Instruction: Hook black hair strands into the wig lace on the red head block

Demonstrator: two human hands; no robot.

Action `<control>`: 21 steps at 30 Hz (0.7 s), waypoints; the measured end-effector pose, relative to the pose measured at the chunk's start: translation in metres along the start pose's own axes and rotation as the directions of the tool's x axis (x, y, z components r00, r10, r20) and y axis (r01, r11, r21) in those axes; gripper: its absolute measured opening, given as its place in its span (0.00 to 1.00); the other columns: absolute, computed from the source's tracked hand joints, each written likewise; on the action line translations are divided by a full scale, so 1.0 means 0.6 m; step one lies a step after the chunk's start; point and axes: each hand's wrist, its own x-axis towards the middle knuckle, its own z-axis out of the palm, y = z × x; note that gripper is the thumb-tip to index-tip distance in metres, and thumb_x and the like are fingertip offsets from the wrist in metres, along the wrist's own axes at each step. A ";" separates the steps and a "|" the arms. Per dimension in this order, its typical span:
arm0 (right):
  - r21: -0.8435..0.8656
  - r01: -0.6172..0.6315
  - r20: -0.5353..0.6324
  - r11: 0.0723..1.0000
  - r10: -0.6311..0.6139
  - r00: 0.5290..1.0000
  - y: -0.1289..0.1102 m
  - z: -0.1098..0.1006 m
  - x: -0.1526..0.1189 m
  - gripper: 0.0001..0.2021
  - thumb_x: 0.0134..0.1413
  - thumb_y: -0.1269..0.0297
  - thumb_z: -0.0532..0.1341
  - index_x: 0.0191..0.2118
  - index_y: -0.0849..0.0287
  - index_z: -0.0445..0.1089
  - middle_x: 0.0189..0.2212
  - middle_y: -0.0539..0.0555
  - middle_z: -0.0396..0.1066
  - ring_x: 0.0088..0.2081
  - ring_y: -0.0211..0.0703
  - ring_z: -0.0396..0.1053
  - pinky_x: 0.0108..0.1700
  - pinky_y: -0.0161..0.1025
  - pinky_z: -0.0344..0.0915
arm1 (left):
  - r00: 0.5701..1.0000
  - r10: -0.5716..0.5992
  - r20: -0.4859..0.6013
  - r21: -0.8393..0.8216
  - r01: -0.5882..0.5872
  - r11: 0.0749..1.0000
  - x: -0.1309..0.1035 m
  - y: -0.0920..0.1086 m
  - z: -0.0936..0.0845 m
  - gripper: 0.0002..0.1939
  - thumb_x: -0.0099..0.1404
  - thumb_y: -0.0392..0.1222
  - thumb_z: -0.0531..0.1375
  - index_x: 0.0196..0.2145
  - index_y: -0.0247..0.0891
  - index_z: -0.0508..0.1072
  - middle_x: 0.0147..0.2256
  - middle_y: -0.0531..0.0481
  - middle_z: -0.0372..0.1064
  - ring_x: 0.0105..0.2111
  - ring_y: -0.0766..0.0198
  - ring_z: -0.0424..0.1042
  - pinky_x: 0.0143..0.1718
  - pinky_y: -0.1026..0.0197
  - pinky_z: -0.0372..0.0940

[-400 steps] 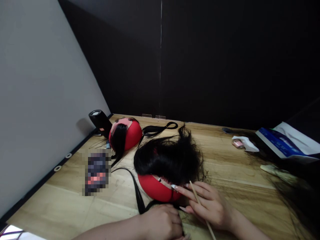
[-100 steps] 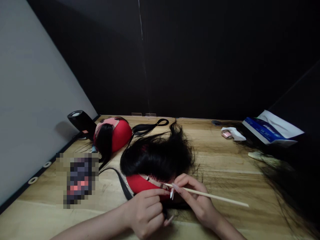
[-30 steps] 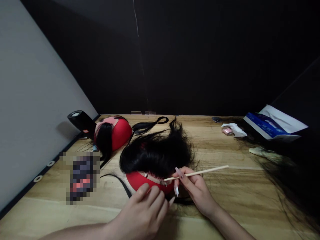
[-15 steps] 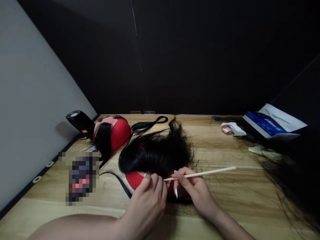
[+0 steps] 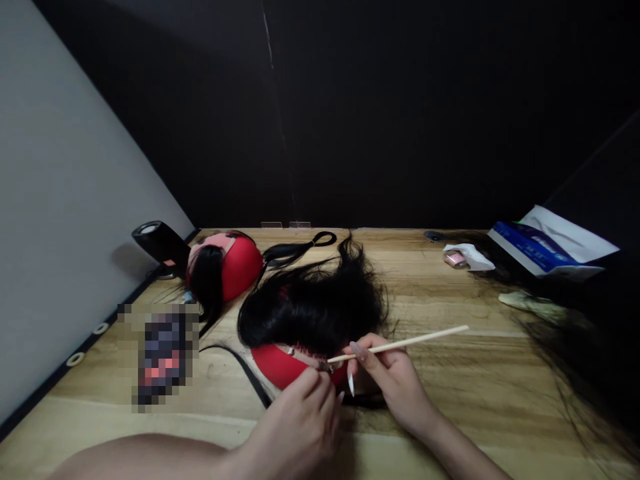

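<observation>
A red head form (image 5: 277,365) lies in front of me, its upper part covered by black hair (image 5: 305,313), with a pale lace edge along the hairline. My right hand (image 5: 393,380) grips a thin wooden stick (image 5: 415,340) between thumb and fingers; its tip touches or nearly touches the lace edge. At the form's near edge is my left hand (image 5: 303,417), fingers curled together; whatever they pinch is too small to make out. A black hair strand (image 5: 240,363) lies to the left of the form.
A second red head form (image 5: 243,267) and a black cylinder (image 5: 160,247) stand at the back left. A blurred patch (image 5: 163,353) lies left. Right are a blue-and-white box (image 5: 543,250), a white wrapper (image 5: 473,258) and loose hair (image 5: 560,373). A looped hair bundle (image 5: 295,252) lies behind.
My left hand has moved down and slightly right, uncovering more of the red form and its lace edge. The stick's far end has risen slightly while its tip stays near the lace.
</observation>
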 end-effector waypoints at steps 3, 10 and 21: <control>0.030 -0.004 -0.011 1.000 0.004 1.000 0.010 -0.001 0.000 0.20 0.54 0.46 0.63 0.26 0.60 0.70 0.21 0.50 0.70 0.25 0.37 0.67 0.31 0.34 0.65 | 0.985 0.157 -0.075 -0.071 -0.163 0.984 -0.008 -0.001 -0.001 0.06 0.60 0.36 0.61 0.30 0.33 0.78 0.27 0.46 0.72 0.33 0.58 0.66 0.48 0.53 0.56; 0.113 -0.027 0.000 0.993 0.027 1.000 0.023 -0.004 0.003 0.19 0.56 0.47 0.63 0.30 0.61 0.72 0.22 0.50 0.71 0.25 0.35 0.66 0.30 0.33 0.64 | 0.928 0.100 -0.358 -0.417 -0.255 0.873 0.007 -0.004 0.023 0.14 0.67 0.35 0.56 0.23 0.36 0.69 0.21 0.54 0.63 0.24 0.65 0.59 0.38 0.60 0.60; 0.239 -0.095 0.031 0.966 0.090 0.995 0.035 -0.006 0.004 0.18 0.54 0.49 0.65 0.33 0.61 0.72 0.23 0.50 0.70 0.24 0.35 0.66 0.28 0.33 0.62 | 0.935 -0.138 -0.328 -0.642 -0.113 0.759 0.022 0.017 0.049 0.15 0.69 0.37 0.54 0.22 0.36 0.63 0.22 0.53 0.62 0.25 0.65 0.57 0.30 0.62 0.55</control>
